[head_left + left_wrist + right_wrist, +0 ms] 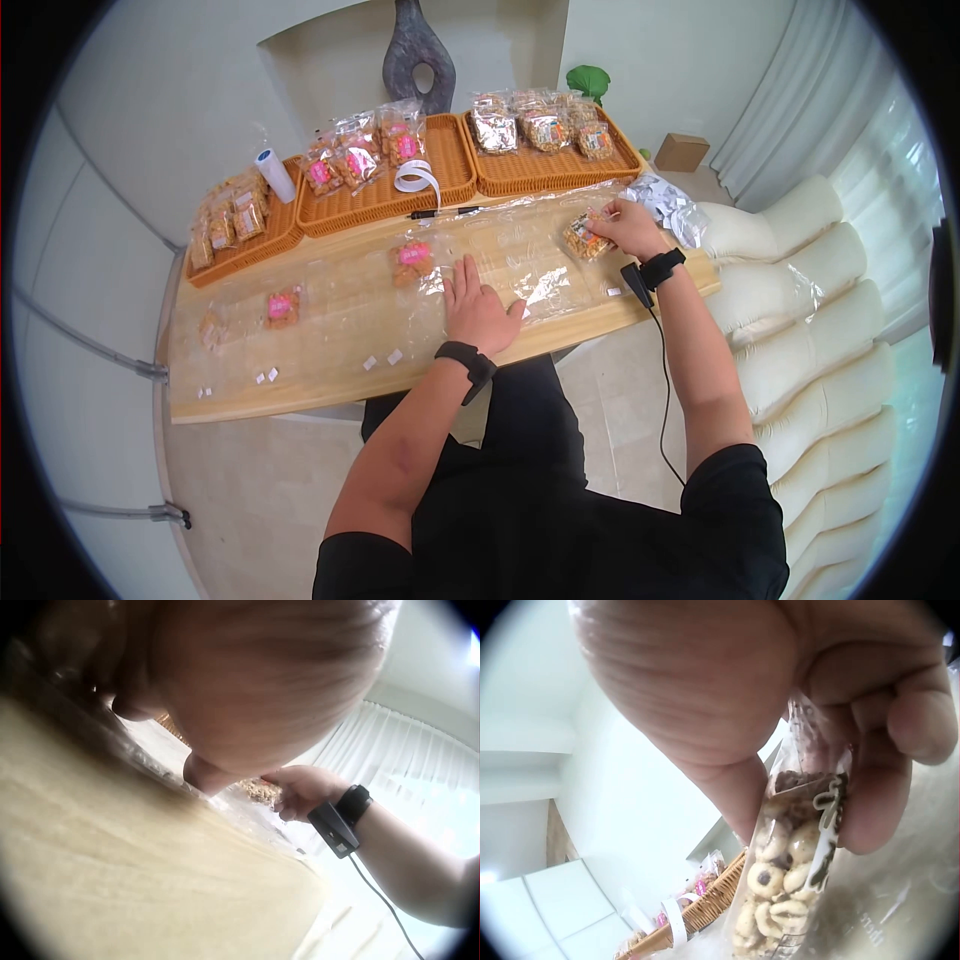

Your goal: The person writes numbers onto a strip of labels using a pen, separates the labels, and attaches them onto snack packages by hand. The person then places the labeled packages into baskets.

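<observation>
- Partway, as judged: two pink-labelled packets [413, 258] are laid out on clear film [548, 284].
- Snack packet [580, 240]: pinched at its upper part between thumb and fingers of the right hand [632, 228], at the table's [300, 396] right end; release outstanding.
- Left hand [480, 315]: fingers extended, rested on film; nothing gripped.
- Further packets [545, 130]: contained in wicker baskets [560, 179].

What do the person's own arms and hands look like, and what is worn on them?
Both arms have short black sleeves. The left hand and right hand wear no gloves. Each wrist has a black band; the right one also carries a black box with a thin dark cable.
</observation>
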Motion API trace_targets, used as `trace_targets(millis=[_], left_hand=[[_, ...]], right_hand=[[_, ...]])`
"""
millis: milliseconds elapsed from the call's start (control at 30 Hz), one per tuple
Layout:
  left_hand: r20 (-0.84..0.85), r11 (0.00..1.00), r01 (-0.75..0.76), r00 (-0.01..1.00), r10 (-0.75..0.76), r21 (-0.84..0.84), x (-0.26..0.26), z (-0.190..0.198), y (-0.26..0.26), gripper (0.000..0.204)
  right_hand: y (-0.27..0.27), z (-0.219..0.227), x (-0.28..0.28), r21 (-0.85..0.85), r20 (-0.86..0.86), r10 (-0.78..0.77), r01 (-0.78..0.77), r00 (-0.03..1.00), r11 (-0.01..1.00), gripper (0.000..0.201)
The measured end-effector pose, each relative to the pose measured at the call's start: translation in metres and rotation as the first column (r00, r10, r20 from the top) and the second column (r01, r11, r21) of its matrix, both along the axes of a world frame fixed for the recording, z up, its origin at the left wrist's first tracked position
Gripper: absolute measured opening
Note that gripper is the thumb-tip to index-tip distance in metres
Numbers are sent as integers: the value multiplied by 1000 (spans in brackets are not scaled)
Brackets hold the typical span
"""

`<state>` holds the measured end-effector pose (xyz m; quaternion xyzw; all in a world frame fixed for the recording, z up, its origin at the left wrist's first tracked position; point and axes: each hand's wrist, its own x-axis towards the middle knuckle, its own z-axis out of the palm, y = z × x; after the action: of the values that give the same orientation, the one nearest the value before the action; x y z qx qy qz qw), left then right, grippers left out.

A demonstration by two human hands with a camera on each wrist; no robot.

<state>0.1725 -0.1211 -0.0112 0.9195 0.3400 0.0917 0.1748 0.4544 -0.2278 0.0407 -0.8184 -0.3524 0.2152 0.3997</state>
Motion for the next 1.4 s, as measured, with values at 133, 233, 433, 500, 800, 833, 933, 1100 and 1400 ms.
trace_targets(millis=[133,233,433,500,800,833,933,1100,1400], left_hand=[[15,999,10,1000,-10,-32,0,0,1,64],[37,999,19,999,-18,-26,-1,-3,2,58],[44,997,5,999,-1,-83,-1,0,1,54],[55,996,5,998,-1,-86,-1,0,2,54],[123,997,40,992,-33,-60,-5,-1,2,60],[150,997,43,988,-32,-70,-6,2,2,58],[225,997,55,973,-42,-56,-10,8,-1,52],[356,990,144,925,-132,-5,-20,16,-14,42],[374,959,271,900,-223,-80,-37,41,-34,34]], right_hand=[[1,8,-8,-44,37,-12,14,999,999,46],[7,11,-14,-38,-81,21,-25,996,999,38],[20,-7,-11,25,-195,125,-122,973,992,18],[26,-7,-20,30,-166,91,-87,982,996,17],[45,-6,4,27,-15,97,-96,995,995,18],[51,-1,7,34,112,94,-99,989,995,19],[64,19,13,-19,426,44,-40,903,999,20],[106,25,46,-243,654,121,56,746,968,42],[172,14,77,-163,870,161,-38,466,986,69]])
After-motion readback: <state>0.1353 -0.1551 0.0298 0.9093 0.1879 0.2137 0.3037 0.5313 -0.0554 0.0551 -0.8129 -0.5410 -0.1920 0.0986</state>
